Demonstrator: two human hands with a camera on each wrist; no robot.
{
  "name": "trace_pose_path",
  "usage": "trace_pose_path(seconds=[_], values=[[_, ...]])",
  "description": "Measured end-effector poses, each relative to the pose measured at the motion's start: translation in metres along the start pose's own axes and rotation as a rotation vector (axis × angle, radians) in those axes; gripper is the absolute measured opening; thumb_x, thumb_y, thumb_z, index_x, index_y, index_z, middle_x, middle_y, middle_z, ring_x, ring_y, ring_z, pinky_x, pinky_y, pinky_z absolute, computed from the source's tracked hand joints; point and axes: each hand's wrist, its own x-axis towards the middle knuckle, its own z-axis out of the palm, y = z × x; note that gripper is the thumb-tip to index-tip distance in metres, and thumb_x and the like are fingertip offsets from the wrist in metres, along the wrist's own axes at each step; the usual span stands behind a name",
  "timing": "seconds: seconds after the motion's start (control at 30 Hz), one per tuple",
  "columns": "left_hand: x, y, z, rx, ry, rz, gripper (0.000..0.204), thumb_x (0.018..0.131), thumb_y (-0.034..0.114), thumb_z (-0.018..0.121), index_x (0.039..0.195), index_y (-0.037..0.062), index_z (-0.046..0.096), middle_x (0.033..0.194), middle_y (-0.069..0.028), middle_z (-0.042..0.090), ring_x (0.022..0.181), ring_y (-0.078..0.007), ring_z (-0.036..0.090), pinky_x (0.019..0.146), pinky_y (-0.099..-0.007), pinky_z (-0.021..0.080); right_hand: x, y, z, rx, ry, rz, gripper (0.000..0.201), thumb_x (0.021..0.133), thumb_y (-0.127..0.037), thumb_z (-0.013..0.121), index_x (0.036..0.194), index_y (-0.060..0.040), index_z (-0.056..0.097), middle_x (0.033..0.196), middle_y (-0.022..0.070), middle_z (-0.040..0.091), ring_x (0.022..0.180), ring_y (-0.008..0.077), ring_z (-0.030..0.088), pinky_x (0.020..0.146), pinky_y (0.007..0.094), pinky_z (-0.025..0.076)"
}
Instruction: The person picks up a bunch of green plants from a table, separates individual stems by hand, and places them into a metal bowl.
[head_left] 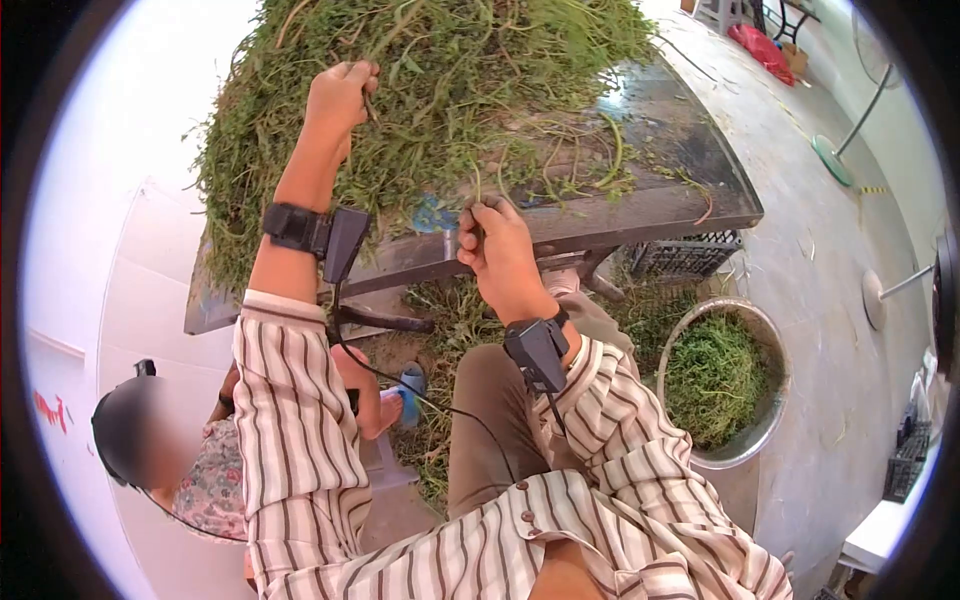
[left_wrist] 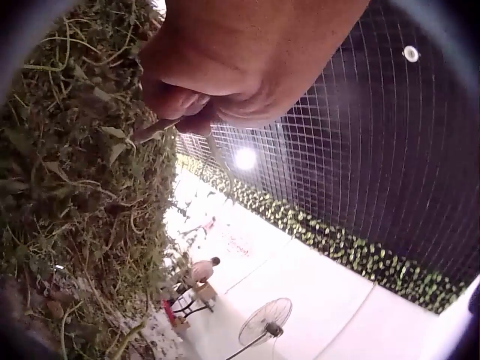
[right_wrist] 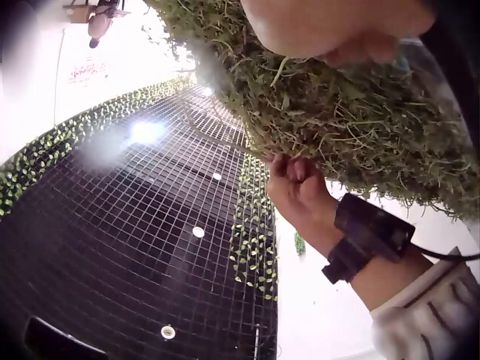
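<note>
A big heap of leafy green stalks (head_left: 430, 90) covers most of the dark table (head_left: 690, 130). My left hand (head_left: 338, 100) is raised over the heap's left part, fingers curled, gripping a thin plant stem (left_wrist: 154, 130). That stem juts out past the fingertips in both wrist views. Lower and nearer my body, my right hand (head_left: 497, 250) is at the table's front edge with fingers bent. Its thumb and fingertips pinch a pale green stem (head_left: 476, 180) that points up toward the heap. In the right wrist view the right hand's fingertips are partly out of sight.
Loose stems (head_left: 585, 165) lie on the table's right side. A metal basin (head_left: 780, 385) of cut greens stands on the floor at right, with a black crate (head_left: 685, 255) under the table. Another person (head_left: 205, 470) sits at left. Stalks litter the floor below.
</note>
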Motion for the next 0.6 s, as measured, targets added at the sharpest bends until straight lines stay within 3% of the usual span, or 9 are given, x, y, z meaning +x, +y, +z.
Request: trace_pose_path(seconds=[0.03, 0.17, 0.23, 0.43, 0.6], values=[[-0.013, 0.006, -0.002, -0.138, 0.036, -0.037, 0.025, 0.093, 0.02, 0.046, 0.099, -0.0022, 0.056, 0.071, 0.0012, 0.051, 0.051, -0.0045, 0.033, 0.043, -0.0221, 0.028, -0.001, 0.001, 0.002, -0.021, -0.035, -0.006, 0.008, 0.088, -0.011, 0.045, 0.093, -0.0055, 0.045, 0.071, 0.0015, 0.044, 0.052, 0.0089, 0.038, 0.044, 0.025, 0.03], [-0.046, 0.0, -0.022, -0.352, 0.024, -0.152, 0.021, 0.093, 0.017, 0.044, 0.096, -0.0012, 0.053, 0.069, 0.0014, 0.05, 0.048, -0.0039, 0.033, 0.041, -0.0195, 0.027, -0.005, 0.005, 0.006, -0.065, -0.073, 0.001, 0.005, 0.086, -0.011, 0.049, 0.088, -0.0078, 0.045, 0.066, -0.0029, 0.038, 0.049, 0.0053, 0.033, 0.041, 0.0217, 0.027], [-0.07, -0.001, -0.022, -0.361, 0.051, -0.142, 0.02, 0.093, 0.017, 0.045, 0.095, -0.0006, 0.053, 0.069, 0.0016, 0.05, 0.048, -0.0036, 0.033, 0.04, -0.0193, 0.027, -0.006, 0.007, 0.009, -0.087, -0.083, -0.001, 0.009, 0.085, -0.012, 0.054, 0.086, -0.0095, 0.045, 0.061, -0.0066, 0.034, 0.045, 0.0022, 0.028, 0.037, 0.0198, 0.022], [-0.151, -0.009, -0.006, -0.399, 0.097, -0.173, 0.017, 0.092, 0.016, 0.045, 0.094, 0.0014, 0.054, 0.066, 0.0032, 0.049, 0.047, -0.0022, 0.034, 0.041, -0.0178, 0.027, -0.007, 0.01, 0.013, -0.135, -0.186, 0.096, 0.013, 0.085, -0.016, 0.058, 0.081, -0.0088, 0.048, 0.057, -0.0075, 0.031, 0.044, 0.0022, 0.028, 0.037, 0.0194, 0.022], [-0.208, -0.025, -0.005, -0.12, 0.113, -0.172, 0.017, 0.09, 0.016, 0.047, 0.088, 0.002, 0.057, 0.064, 0.0027, 0.051, 0.053, -0.0032, 0.04, 0.047, -0.0197, 0.033, -0.011, 0.009, 0.018, -0.231, -0.233, 0.145, 0.017, 0.087, -0.022, 0.059, 0.083, -0.0069, 0.053, 0.057, -0.0074, 0.031, 0.043, 0.0025, 0.028, 0.038, 0.0198, 0.022]])
